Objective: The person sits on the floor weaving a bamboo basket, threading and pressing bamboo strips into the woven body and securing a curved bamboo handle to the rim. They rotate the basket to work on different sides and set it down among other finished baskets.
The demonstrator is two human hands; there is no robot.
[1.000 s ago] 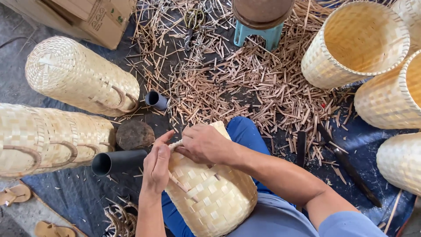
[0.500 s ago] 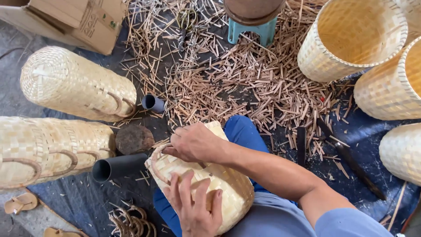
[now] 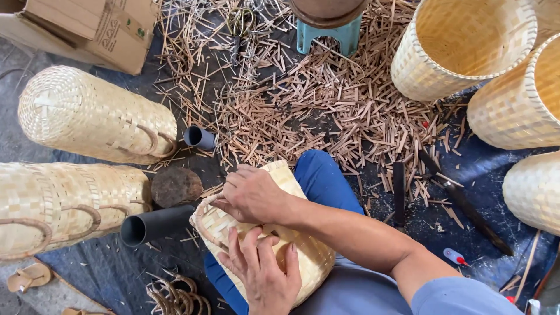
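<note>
Woven basket (image 3: 303,256) on lap, braced: right hand (image 3: 251,195) grasping its rim loop, left hand (image 3: 262,271) flat on the wall; keep it steady against the knee.

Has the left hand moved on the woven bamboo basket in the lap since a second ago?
Yes. The left hand has dropped from beside the black tube, near the basket rim, down onto the woven bamboo basket's side, nearer the person's body.
</note>
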